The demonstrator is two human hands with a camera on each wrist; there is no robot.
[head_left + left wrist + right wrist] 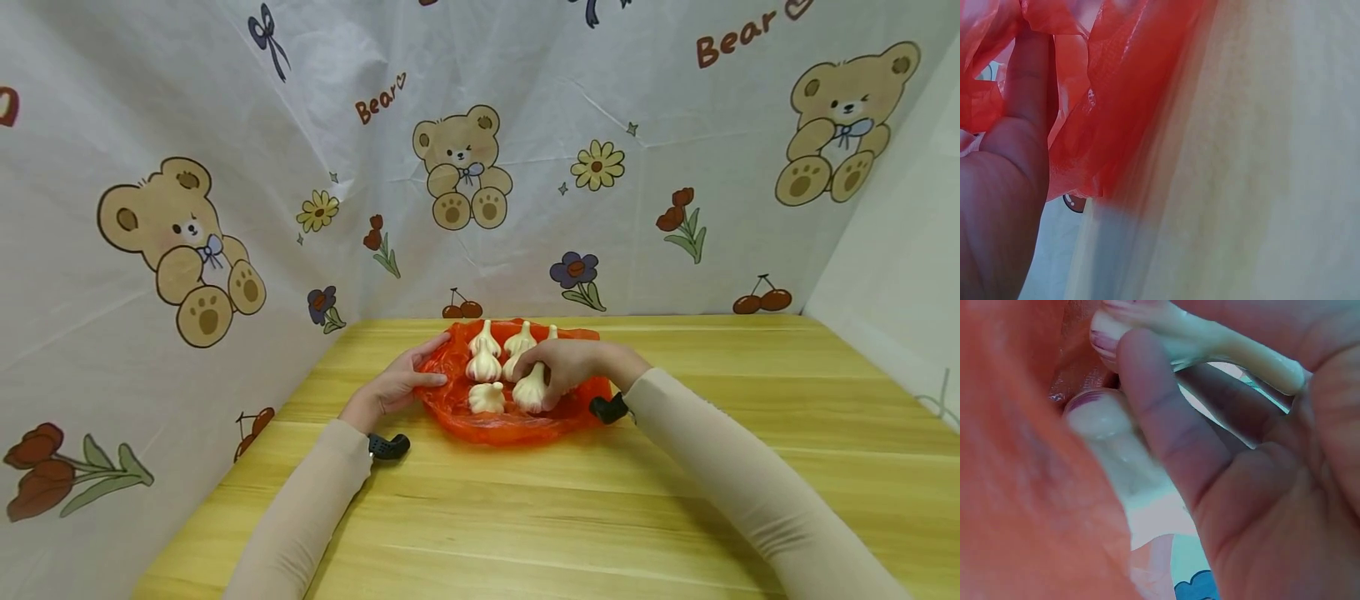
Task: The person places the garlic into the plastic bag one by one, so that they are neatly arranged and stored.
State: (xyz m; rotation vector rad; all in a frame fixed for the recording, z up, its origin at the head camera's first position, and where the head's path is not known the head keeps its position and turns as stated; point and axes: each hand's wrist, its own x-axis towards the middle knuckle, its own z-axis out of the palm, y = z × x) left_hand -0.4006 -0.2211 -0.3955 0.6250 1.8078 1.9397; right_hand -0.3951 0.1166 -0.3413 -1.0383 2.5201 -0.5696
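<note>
A red plastic bag point(480, 429) lies spread on the table with several white garlic bulbs inside it. My right hand point(566, 367) reaches in from the right and holds one garlic bulb point(531, 390) at the bag's front. In the right wrist view, fingers curl round this bulb point(1194, 337), and another bulb point(1100, 415) sits close beside them. My left hand point(401, 382) holds the left edge of the bag, thumb towards the front. The left wrist view shows red film point(1122, 94) draped over that hand's fingertips, which are partly hidden. A small bulb point(487, 398) stands left of the held one.
More garlic bulbs point(483, 364) stand in rows at the back of the bag. The wooden table point(480, 517) ends at a white cloth backdrop point(525, 233) printed with bears and flowers. A thin pale cable point(937, 404) hangs at the far right.
</note>
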